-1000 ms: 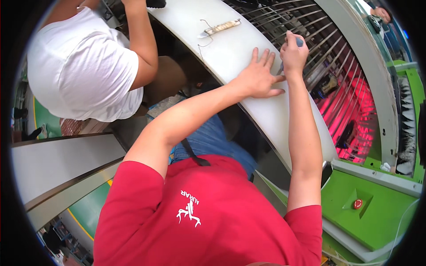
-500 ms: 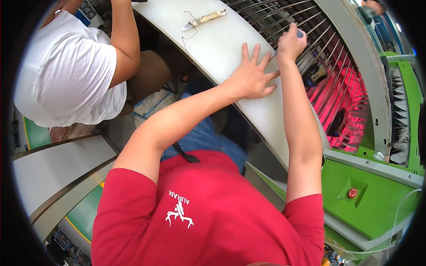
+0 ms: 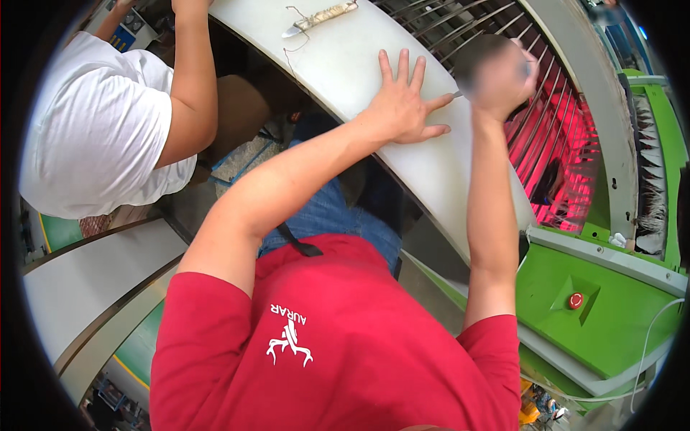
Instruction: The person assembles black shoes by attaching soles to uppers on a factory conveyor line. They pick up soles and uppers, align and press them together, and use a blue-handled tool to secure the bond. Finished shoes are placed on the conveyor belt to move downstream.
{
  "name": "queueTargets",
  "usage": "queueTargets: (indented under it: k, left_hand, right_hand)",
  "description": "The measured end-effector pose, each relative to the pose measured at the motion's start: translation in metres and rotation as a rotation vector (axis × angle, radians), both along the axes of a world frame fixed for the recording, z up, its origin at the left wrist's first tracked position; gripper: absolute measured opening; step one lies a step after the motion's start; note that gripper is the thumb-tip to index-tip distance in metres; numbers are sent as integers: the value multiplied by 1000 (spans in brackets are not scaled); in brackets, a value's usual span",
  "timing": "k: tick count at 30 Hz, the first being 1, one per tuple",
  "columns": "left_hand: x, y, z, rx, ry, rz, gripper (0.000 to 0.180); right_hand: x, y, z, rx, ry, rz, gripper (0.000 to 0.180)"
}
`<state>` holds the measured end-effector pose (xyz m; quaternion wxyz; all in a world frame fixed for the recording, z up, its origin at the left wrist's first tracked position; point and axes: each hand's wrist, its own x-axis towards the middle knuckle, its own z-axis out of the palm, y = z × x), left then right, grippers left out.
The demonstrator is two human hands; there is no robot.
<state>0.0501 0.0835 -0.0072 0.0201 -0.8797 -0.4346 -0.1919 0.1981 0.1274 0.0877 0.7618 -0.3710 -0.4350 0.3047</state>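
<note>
My left hand (image 3: 402,108) lies flat on the white board (image 3: 460,169), its fingers spread wide and nothing in its grip. My right hand (image 3: 514,82) is over the metal bars just beyond the board's edge, closed round a tool with a thin metal tip; the tip points toward my left thumb and index finger. A blurred patch covers part of that hand, so the tool's handle is mostly hidden. Farther up the board lies a knife (image 3: 320,17) with a pale wrapped handle and a short blade, with thin string trailing from it.
Metal bars (image 3: 467,32) run over a red-lit opening at the right. A green machine panel (image 3: 553,327) with a red button (image 3: 575,300) stands nearer. To my left is a person in a white shirt (image 3: 100,129), and a pale curved surface (image 3: 108,276) lies behind them.
My right hand has moved right and slightly down, away from my left hand, still holding the tool. My left hand stays spread on the board. The view has shifted a little.
</note>
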Motion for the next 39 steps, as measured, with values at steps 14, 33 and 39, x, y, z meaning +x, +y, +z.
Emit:
queueTargets:
  k: [14, 33, 39]
  left_hand:
    - [3, 1, 6, -75, 77, -58, 93]
    - [-2, 5, 8, -111, 54, -92, 89]
    - [0, 3, -6, -42, -75, -124, 76]
  right_hand:
    - [-9, -49, -37, -67, -170, -303, 18]
    - [-57, 66, -33, -17, -60, -35, 23]
    - [-97, 67, -30, 14, -183, 83, 25]
